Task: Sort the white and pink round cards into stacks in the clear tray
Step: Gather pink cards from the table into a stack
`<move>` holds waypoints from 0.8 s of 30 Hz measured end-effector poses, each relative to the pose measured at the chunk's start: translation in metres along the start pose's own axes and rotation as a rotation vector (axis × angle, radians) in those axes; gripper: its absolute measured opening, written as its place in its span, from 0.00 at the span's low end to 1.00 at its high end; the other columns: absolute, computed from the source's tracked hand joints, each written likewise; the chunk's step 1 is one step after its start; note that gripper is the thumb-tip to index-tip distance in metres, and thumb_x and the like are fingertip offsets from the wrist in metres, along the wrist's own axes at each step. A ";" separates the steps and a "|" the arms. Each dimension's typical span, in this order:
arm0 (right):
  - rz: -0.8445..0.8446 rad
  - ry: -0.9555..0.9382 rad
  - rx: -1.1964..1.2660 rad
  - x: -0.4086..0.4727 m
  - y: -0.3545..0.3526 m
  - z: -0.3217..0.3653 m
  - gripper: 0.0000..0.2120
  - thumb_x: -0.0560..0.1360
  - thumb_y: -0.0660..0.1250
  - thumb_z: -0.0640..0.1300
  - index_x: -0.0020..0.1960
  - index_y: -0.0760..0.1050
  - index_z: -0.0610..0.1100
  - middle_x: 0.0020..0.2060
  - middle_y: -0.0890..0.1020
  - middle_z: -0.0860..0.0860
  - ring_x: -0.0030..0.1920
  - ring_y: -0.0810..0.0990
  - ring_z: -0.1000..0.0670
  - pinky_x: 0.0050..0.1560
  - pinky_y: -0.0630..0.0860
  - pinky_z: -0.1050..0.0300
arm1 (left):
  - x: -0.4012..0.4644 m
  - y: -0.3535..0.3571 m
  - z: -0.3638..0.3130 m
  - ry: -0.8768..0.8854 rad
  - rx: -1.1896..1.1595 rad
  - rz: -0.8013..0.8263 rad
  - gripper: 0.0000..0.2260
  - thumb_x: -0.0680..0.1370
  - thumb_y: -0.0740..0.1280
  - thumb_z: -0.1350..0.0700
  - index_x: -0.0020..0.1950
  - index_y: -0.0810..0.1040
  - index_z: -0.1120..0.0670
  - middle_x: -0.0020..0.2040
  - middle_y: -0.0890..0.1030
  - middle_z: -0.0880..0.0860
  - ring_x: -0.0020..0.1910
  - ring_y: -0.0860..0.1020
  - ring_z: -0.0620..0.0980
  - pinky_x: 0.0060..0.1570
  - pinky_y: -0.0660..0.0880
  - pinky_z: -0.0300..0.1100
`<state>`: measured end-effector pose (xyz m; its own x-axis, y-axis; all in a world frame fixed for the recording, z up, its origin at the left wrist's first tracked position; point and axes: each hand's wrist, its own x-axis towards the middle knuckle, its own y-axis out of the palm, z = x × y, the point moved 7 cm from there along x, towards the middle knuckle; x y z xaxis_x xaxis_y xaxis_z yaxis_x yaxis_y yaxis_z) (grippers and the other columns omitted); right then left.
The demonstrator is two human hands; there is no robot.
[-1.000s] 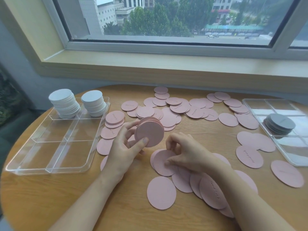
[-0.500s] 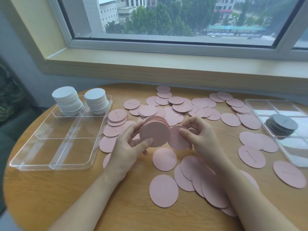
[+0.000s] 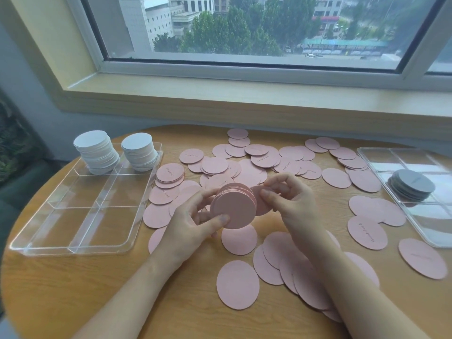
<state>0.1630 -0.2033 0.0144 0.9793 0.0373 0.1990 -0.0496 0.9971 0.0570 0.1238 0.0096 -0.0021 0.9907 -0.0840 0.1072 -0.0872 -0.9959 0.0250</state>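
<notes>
Stack of thin pink round paper cards [image 3: 233,207] is held on edge above the tabletop, mid-frame, face toward the camera. Left hand [image 3: 193,226] has the grip: thumb across the front face low down, fingers curled behind, closed around the stack. Right hand [image 3: 289,201] pinches a single pink round card [image 3: 263,204] by its rim between thumb and fingertips, touching the back of the stack on its right side. Judgement: cards look light, thin and flexible, matte so probably not very slick, but a loose stack will fan or shear if squeezed off-centre; hold across the faces, and lift singles by the edge since they lie flat. Loose pink round cards [image 3: 247,165] cover the round wooden tabletop [image 3: 73,289], many overlapping. Clear plastic divided tray [image 3: 73,249] sits left, with two white round card stacks [image 3: 96,152] in its far compartments; the rest hold nothing yet. A second clear tray [image 3: 430,241] at right holds a grey round card stack [image 3: 412,184].
</notes>
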 end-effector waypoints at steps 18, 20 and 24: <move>0.305 0.023 -0.076 -0.009 0.024 0.005 0.14 0.79 0.65 0.33 0.59 0.81 0.47 0.51 0.85 0.48 0.50 0.82 0.49 0.53 0.75 0.49 | 0.001 -0.003 0.000 0.020 -0.028 -0.052 0.22 0.75 0.72 0.68 0.68 0.77 0.56 0.55 0.84 0.51 0.44 0.85 0.48 0.39 0.79 0.39; 0.332 -0.034 -0.305 -0.008 0.023 0.006 0.16 0.77 0.66 0.37 0.60 0.80 0.53 0.51 0.84 0.54 0.53 0.81 0.51 0.53 0.73 0.52 | 0.001 -0.007 0.003 0.015 -0.026 -0.086 0.23 0.74 0.76 0.65 0.67 0.78 0.53 0.57 0.83 0.55 0.43 0.85 0.48 0.38 0.79 0.39; 0.538 -0.111 -0.805 -0.013 0.032 -0.008 0.20 0.70 0.70 0.52 0.62 0.75 0.55 0.53 0.76 0.65 0.58 0.71 0.57 0.60 0.66 0.60 | 0.002 -0.013 0.001 0.033 0.018 -0.130 0.24 0.73 0.77 0.62 0.67 0.79 0.48 0.57 0.83 0.50 0.42 0.83 0.46 0.35 0.77 0.39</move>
<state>0.1507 -0.1718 0.0061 0.8390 0.5355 0.0969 -0.2949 0.5970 -0.7461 0.1266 0.0219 -0.0033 0.9894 0.0470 0.1371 0.0443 -0.9988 0.0227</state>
